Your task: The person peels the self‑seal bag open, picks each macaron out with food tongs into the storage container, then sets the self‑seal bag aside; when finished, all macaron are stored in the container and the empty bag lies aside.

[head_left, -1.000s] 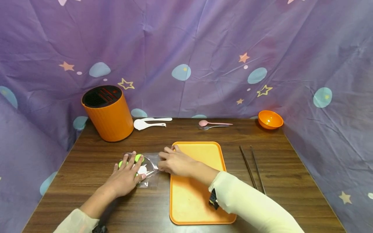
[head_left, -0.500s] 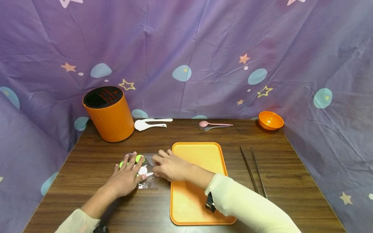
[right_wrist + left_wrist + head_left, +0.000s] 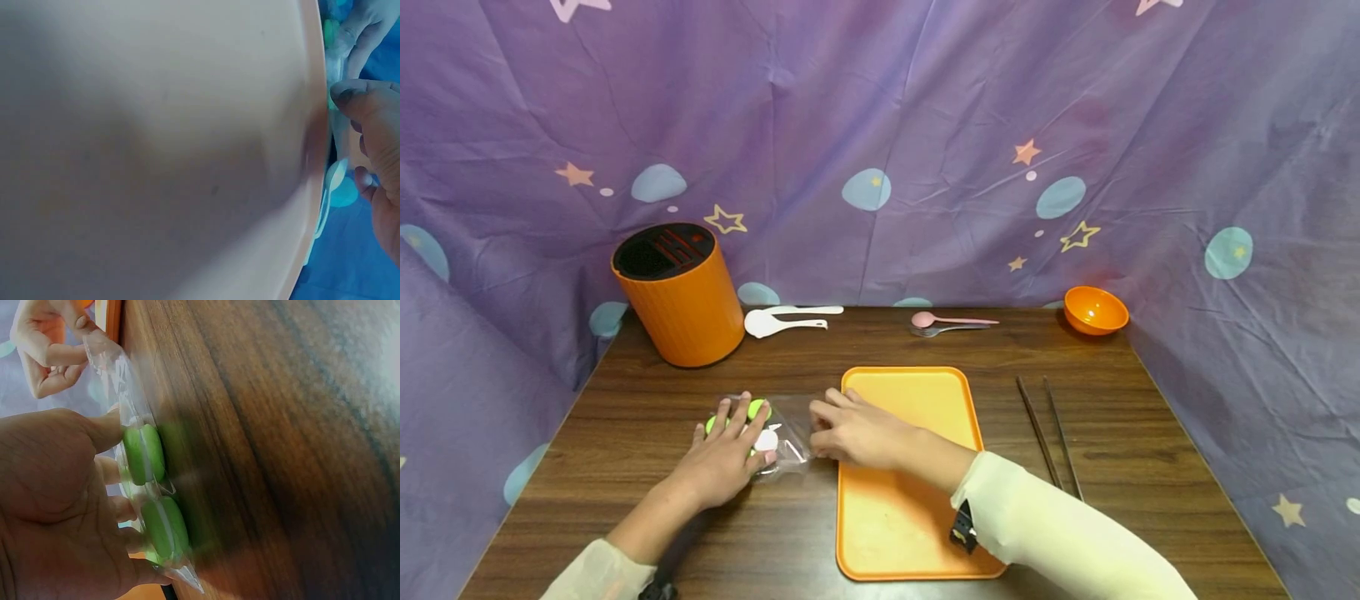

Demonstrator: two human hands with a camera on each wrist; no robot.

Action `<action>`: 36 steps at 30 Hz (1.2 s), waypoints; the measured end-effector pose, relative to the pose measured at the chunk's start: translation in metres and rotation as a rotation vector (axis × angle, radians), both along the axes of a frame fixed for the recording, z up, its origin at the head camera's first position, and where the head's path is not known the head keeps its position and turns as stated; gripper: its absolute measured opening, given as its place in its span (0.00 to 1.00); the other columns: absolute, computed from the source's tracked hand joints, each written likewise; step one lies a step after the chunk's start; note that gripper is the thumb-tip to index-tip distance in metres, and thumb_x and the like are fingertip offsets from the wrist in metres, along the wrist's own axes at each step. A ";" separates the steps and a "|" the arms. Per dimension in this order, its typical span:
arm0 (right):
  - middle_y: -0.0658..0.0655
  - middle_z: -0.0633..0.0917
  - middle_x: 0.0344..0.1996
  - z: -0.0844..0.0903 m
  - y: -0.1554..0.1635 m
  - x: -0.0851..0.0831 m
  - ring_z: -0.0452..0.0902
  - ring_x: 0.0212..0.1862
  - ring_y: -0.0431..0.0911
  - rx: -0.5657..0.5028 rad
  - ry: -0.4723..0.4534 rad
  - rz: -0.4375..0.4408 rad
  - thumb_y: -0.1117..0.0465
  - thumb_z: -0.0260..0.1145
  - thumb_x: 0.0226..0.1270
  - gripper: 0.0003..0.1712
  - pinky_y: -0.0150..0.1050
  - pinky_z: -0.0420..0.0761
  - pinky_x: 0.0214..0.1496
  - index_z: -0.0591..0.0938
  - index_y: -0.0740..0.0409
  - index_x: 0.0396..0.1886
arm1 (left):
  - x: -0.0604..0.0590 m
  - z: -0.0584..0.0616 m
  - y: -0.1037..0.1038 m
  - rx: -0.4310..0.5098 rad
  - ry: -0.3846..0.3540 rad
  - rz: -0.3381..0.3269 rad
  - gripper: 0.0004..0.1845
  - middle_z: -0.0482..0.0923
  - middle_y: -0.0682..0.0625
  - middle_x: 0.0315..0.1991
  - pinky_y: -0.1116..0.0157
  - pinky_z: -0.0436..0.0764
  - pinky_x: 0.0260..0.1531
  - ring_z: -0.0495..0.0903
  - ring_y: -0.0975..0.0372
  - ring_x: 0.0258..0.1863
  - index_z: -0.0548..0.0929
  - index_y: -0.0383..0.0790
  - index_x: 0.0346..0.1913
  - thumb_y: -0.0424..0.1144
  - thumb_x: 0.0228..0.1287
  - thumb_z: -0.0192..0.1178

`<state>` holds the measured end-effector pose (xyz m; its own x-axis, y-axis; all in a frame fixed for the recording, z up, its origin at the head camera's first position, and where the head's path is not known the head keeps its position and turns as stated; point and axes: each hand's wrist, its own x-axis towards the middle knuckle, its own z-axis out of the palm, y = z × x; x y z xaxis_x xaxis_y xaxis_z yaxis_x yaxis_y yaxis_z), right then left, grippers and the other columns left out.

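Note:
A clear plastic bag [image 3: 796, 412] lies on the wooden table, left of the orange tray. Green macarons [image 3: 165, 528] with a pale filling line show through its film in the left wrist view, and a white round patch [image 3: 767, 440] shows from above. My left hand [image 3: 718, 458] rests on the bag with fingers spread and straight, partly covering the macarons. Over the tray's left edge reaches my right hand [image 3: 861, 432], its thumb and fingers pinching the right end of the bag. In the left wrist view that end rises off the table toward the right fingers.
The orange tray [image 3: 895, 533] lies under the right forearm. An orange knife block [image 3: 688, 321] stands back left, beside a white spoon [image 3: 762, 323]. Behind the tray lie a pink spoon [image 3: 923, 319] and a fork [image 3: 927, 331]. Chopsticks [image 3: 1037, 429] and an orange bowl [image 3: 1096, 311] are at right.
My right hand first shifted left toward the left hand, then back right, drawing the bag's end with it. The left hand stays in place on the bag.

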<state>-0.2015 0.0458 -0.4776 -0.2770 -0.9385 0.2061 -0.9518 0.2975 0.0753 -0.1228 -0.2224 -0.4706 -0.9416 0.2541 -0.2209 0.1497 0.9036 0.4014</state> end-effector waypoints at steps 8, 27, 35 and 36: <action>0.45 0.79 0.49 -0.002 0.001 0.001 0.70 0.51 0.43 0.010 -0.004 -0.010 0.48 0.74 0.77 0.03 0.37 0.72 0.51 0.90 0.36 0.45 | 0.002 0.007 0.004 -0.026 -0.021 -0.001 0.41 0.36 0.31 0.91 0.17 0.46 0.77 0.37 0.28 0.88 0.53 0.40 0.91 0.56 0.88 0.52; 0.37 0.86 0.44 -0.001 -0.014 0.023 0.72 0.50 0.40 0.125 0.027 -0.012 0.49 0.70 0.81 0.03 0.35 0.65 0.50 0.86 0.37 0.42 | 0.001 -0.002 0.004 0.000 -0.015 0.009 0.43 0.38 0.31 0.91 0.16 0.43 0.77 0.36 0.29 0.89 0.53 0.40 0.91 0.56 0.86 0.55; 0.36 0.87 0.44 0.001 0.013 0.022 0.75 0.55 0.43 0.085 -0.013 0.001 0.46 0.67 0.83 0.06 0.43 0.71 0.56 0.86 0.37 0.44 | 0.002 -0.001 0.002 -0.008 0.018 -0.001 0.43 0.40 0.30 0.90 0.15 0.46 0.76 0.40 0.28 0.89 0.55 0.40 0.90 0.59 0.87 0.53; 0.36 0.88 0.45 0.002 0.015 0.022 0.76 0.55 0.43 0.081 -0.019 -0.003 0.44 0.66 0.83 0.07 0.44 0.71 0.56 0.86 0.37 0.45 | 0.002 0.003 0.003 -0.020 0.017 -0.007 0.42 0.40 0.30 0.90 0.15 0.48 0.76 0.41 0.28 0.88 0.55 0.40 0.90 0.58 0.88 0.53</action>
